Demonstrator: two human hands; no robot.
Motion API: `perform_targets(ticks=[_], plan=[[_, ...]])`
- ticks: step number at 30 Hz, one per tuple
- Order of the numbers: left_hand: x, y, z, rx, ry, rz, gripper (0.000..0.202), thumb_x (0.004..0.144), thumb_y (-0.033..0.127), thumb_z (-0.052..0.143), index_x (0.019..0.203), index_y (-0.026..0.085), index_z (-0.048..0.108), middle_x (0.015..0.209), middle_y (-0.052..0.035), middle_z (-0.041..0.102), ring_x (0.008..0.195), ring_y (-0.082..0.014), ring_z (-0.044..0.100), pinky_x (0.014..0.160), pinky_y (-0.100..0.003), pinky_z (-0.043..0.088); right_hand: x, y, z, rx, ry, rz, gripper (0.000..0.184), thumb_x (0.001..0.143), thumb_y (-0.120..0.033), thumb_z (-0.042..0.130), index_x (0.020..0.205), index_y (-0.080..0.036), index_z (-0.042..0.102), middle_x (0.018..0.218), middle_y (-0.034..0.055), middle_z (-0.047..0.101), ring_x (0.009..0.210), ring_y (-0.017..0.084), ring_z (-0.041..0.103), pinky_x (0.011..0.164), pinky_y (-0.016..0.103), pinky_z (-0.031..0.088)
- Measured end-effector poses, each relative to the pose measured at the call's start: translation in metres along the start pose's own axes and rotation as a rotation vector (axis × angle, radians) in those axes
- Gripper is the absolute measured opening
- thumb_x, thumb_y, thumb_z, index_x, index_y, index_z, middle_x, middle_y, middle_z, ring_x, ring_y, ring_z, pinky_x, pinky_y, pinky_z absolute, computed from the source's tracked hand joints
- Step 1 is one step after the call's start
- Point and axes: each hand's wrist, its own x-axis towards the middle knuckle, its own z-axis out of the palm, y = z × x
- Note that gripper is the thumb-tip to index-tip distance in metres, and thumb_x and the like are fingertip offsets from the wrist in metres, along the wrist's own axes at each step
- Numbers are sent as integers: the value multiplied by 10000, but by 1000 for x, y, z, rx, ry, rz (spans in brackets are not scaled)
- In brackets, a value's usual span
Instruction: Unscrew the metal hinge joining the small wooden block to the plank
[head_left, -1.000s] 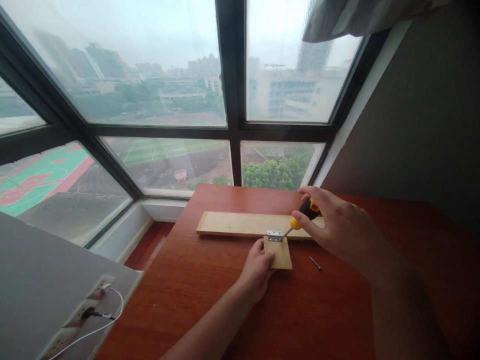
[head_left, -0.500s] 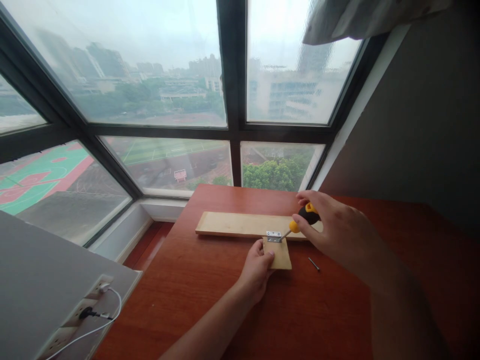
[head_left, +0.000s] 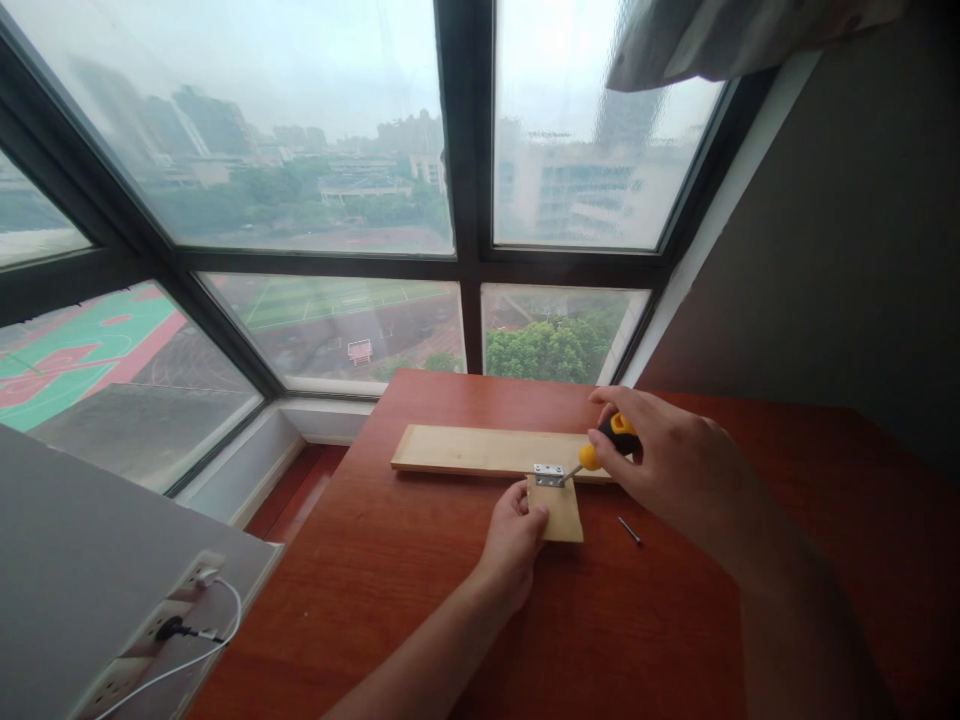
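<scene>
Beyond, a plank (head_left: pixel 480 450) is lying; left hand (head_left: pixel 512 545) is gripping the board (head_left: pixel 562 518), right hand (head_left: pixel 675 450) holding a screwdriver (head_left: pixel 591 457) at its hinge (head_left: pixel 549 474).

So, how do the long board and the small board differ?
The long board is much longer than the small board. The long board lies on the table, while the small board is held in the left fingers. The small board is nearer the wearer than the long board. Both are pale and wood-like.
</scene>
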Motion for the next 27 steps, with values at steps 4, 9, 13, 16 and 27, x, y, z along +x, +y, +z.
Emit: perform_targets(ticks=[4, 9, 13, 16, 27], plan=[[-2, 3, 1, -26, 1, -18, 413, 600, 151, 738, 996, 132, 621, 908, -98, 705, 824, -210, 660, 739, -288, 500, 0, -1, -2, 28, 3, -21, 332, 847, -281, 531, 1168, -238, 605, 1120, 37, 713, 816, 226, 704, 663, 345, 501], [-2, 4, 2, -39, -1, -38, 405, 603, 135, 724, 990, 141, 605, 911, -90, 701, 796, -195, 657, 717, -281, 500, 0, -2, -3, 59, -7, -10, 338, 834, -261, 536, 1162, -244, 612, 1103, 32, 717, 840, 225, 702, 685, 342, 505], [-1, 3, 1, -28, -4, -33, 394, 607, 119, 706, 985, 135, 596, 911, -90, 700, 776, -181, 651, 707, -273, 497, 0, -2, -3, 47, -14, 0, 334, 836, -269, 536, 1161, -249, 611, 1103, 23, 715, 859, 235, 699, 682, 352, 505], [1, 2, 0, -26, -4, -34, 397, 605, 111, 700, 986, 134, 591, 894, -86, 700, 766, -179, 651, 706, -273, 496, 0, -2, -3, 51, -15, 9, 331, 835, -268, 539, 1157, -255, 611, 1111, 14, 714, 859, 235, 699, 684, 356, 503], [-2, 5, 2, -9, 3, -56, 396, 616, 105, 672, 996, 152, 571, 879, -72, 693, 762, -178, 651, 686, -267, 498, 0, -2, -3, 77, -13, -7, 308, 848, -268, 523, 1143, -246, 609, 1121, 25, 715, 876, 239, 700, 694, 360, 505]])
